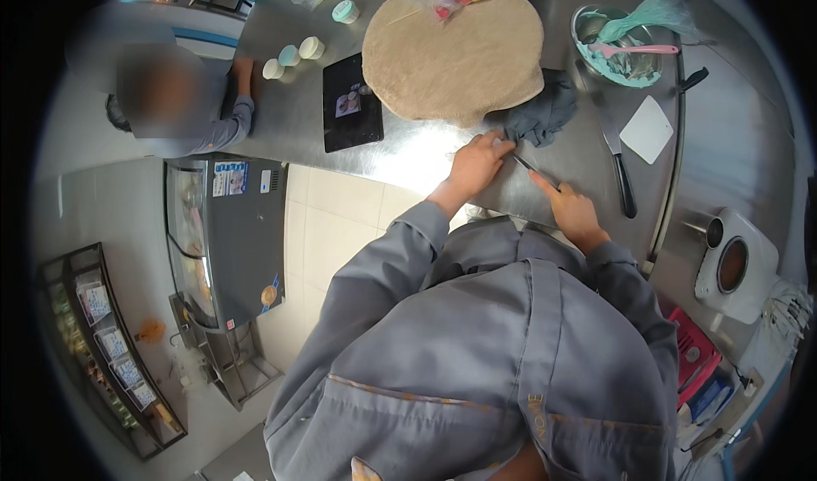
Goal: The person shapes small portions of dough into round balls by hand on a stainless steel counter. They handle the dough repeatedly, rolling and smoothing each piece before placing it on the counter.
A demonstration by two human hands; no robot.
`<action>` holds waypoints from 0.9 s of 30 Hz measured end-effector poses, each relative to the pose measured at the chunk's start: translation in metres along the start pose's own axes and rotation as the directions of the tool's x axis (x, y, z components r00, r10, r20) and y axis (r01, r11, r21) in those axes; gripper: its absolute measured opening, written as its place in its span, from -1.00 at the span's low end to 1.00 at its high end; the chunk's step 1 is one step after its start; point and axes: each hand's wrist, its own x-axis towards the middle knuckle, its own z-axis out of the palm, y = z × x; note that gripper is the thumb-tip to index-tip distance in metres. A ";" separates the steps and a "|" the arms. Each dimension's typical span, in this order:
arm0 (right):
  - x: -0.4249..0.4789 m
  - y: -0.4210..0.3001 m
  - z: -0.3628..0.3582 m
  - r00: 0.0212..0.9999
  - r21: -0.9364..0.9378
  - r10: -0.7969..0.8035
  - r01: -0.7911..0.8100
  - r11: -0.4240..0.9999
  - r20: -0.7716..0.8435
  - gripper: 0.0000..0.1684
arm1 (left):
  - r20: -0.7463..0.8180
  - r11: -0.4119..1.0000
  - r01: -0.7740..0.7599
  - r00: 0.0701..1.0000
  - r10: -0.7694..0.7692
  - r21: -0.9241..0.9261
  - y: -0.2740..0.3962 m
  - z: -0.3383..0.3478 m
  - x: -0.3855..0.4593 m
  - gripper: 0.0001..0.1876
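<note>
Near the table's front edge, my right hand (572, 214) grips a slim dark-handled tool (535, 173), with its index finger stretched along it. The tool's tip points up and left, toward my left hand (477, 163). Between the fingertips of that hand shows a small pale object (498, 142), mostly hidden and too small to name. A dark grey cloth (542, 114) lies crumpled just beyond both hands. Behind it, a beige towel-like cover (447, 59) with a rounded outline is spread out. A long metal spatula with a black handle (624, 184) rests to the right of my right hand.
A tablet (352, 107) and several small tubs (311, 48) are at left. A metal bowl (581, 40) holds teal cream, a pink spatula (638, 49) and a piping bag (657, 15). A white scraper (647, 130) lies below it. Another person (210, 120) stands at the table's left end.
</note>
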 end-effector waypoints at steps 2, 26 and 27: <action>-0.004 0.004 -0.002 0.999 0.019 0.035 -0.035 0.999 -0.009 -0.20 | 0.066 0.994 -0.067 0.995 0.073 -0.090 -0.007 0.007 0.008 -0.77; 0.079 -0.090 0.016 0.952 0.297 -0.189 0.258 0.920 -0.241 -0.28 | 0.426 -0.661 -0.078 0.706 -0.566 -0.747 -0.010 -0.086 -0.075 -0.84; 0.090 -0.103 0.019 0.966 0.285 -0.157 0.212 0.935 -0.204 -0.19 | 0.399 -0.648 -0.085 0.725 -0.562 -0.757 -0.012 -0.088 -0.079 -0.84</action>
